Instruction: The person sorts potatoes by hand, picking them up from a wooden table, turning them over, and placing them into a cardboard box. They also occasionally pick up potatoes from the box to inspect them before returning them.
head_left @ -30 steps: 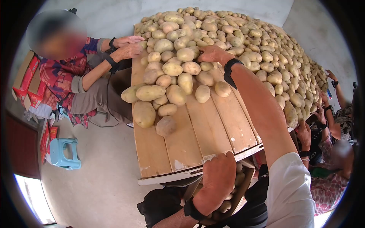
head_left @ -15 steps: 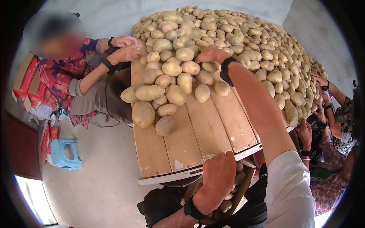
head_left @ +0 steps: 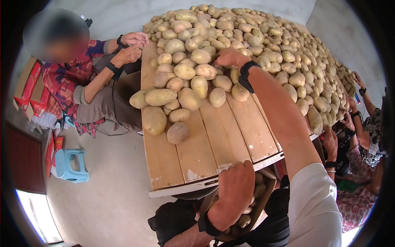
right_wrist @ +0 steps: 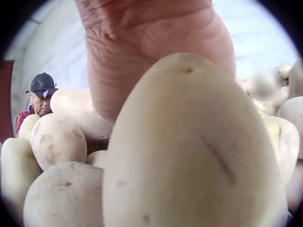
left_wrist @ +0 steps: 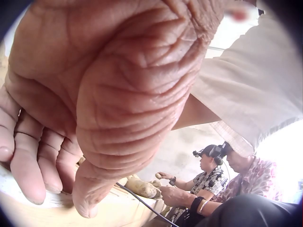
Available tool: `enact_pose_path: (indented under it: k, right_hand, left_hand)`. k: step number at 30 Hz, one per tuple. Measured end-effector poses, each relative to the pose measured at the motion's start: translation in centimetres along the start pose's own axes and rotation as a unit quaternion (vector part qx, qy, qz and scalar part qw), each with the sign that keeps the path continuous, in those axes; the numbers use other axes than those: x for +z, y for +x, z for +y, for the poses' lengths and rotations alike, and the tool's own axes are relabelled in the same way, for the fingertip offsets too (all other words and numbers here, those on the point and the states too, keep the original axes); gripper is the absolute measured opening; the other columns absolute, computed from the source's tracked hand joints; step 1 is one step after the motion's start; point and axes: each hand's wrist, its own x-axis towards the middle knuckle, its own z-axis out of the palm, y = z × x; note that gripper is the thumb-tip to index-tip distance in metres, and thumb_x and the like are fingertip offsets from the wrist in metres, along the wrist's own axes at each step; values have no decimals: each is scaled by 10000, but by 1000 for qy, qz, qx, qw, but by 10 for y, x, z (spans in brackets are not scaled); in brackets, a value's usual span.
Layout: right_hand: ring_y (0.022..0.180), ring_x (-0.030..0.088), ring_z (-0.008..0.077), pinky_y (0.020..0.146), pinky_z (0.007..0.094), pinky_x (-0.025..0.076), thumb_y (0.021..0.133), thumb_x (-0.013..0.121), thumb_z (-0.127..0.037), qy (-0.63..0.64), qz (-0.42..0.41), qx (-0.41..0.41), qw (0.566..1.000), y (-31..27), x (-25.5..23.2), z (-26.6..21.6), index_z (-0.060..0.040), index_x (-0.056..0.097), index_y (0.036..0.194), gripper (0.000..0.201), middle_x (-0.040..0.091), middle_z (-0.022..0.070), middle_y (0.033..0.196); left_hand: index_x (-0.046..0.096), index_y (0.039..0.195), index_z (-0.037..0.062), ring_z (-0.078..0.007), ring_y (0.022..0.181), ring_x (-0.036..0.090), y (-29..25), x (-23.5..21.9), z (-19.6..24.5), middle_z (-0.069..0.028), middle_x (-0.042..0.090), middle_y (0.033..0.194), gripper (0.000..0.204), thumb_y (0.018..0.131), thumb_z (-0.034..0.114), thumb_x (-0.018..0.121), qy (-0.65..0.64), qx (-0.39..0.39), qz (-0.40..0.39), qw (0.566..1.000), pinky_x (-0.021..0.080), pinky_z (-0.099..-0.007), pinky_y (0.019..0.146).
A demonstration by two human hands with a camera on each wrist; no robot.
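My right hand (head_left: pixel 231 58) reaches into the near side of a large heap of potatoes (head_left: pixel 288 61) on a plank table (head_left: pixel 214 140). Its fingers point down among the potatoes, their tips hidden. A potato (head_left: pixel 235 76) stands tilted just under that wrist; in the right wrist view this large, smooth potato (right_wrist: pixel 189 146) rises close before the palm and hides the fingers. I cannot tell whether the right hand grips one. My left hand (head_left: pixel 236 185) rests at the table's near edge, and in the left wrist view its relaxed fingers (left_wrist: pixel 28 165) hang down with nothing between them.
Below the near edge stands a wooden crate (head_left: pixel 269 185) with potatoes in it. A person (head_left: pixel 61 86) sits at the left with both hands by the table. More people (head_left: pixel 358 136) work along the right side. A blue stool (head_left: pixel 70 164) and red cartons (head_left: pixel 33 88) stand left.
The potato beneath my right wrist has shifted right and tipped more upright. The seated person's hands have drawn slightly left, away from the heap. My left hand stays at the edge.
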Motion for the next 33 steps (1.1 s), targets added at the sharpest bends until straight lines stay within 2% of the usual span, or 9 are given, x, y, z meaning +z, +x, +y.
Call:
enact_pose_path:
  k: [2,4,8,12,16,21,23,27,33]
  right_hand:
    - [1191,637,333,954,461,519,790,737,-449,-36,31,5,999,3,3,3,-75,740,1209,561,703,152,1278]
    - [1267,595,361,1072,441,461,857,692,-417,34,-27,16,999,-18,-3,-4,-79,665,1349,597,660,166,1356]
    - [1267,599,328,1071,416,455,873,656,-470,4,-59,-43,997,-36,-1,0,-100,642,1382,629,663,147,1358]
    - [1275,592,358,1093,427,448,847,621,-452,76,-36,-65,994,-85,4,-7,-101,578,1446,695,639,180,1388]
    - [1276,587,370,1104,436,443,839,606,-452,21,-30,-74,997,-111,5,-12,-120,540,1480,725,628,205,1386]
    - [1232,600,393,1059,457,465,830,628,-425,-36,-31,-75,996,-142,10,-25,-121,569,1450,693,633,226,1340]
    - [1224,602,395,1045,462,470,837,636,-411,-27,-100,-76,992,-165,-3,-40,-113,587,1425,660,629,220,1347]
    - [1221,616,368,1049,456,466,891,635,-481,-46,-56,-126,989,-179,13,-34,-145,625,1378,592,690,174,1261]
    - [1260,577,384,1070,472,446,965,598,-507,-56,-51,-136,988,-209,25,-42,-61,573,1411,631,634,215,1338]
  left_hand:
    - [528,924,102,-223,723,682,0,0,1,-46,605,789,178,877,167,686,1,2,4,1000,529,-365,616]
    - [541,925,98,-230,741,698,0,0,1,-54,629,798,187,890,195,697,-2,-11,-10,1000,543,-367,628]
    - [563,936,87,-251,767,715,2,-1,0,-71,658,819,200,906,223,706,-16,-15,-23,1000,556,-380,637]
    - [588,952,75,-281,758,724,5,-3,-3,-91,678,828,229,914,260,717,-40,-24,-44,998,562,-401,634]
    - [604,945,70,-295,738,725,6,-3,-5,-100,687,812,255,909,289,728,-53,-20,-32,998,560,-409,622]
    - [615,952,71,-310,730,732,6,-1,-8,-103,700,778,255,915,297,726,-63,-19,-23,998,564,-416,623]
    - [616,958,70,-315,726,734,7,-3,-8,-106,705,768,258,919,302,722,-67,-21,-24,997,565,-420,625]
    - [605,983,57,-325,729,739,8,-7,-7,-127,714,764,286,931,319,708,-73,-35,-20,996,566,-434,631]
    - [583,1001,33,-359,739,733,9,-7,-8,-150,718,778,299,932,298,705,-101,-41,-14,994,563,-461,642]
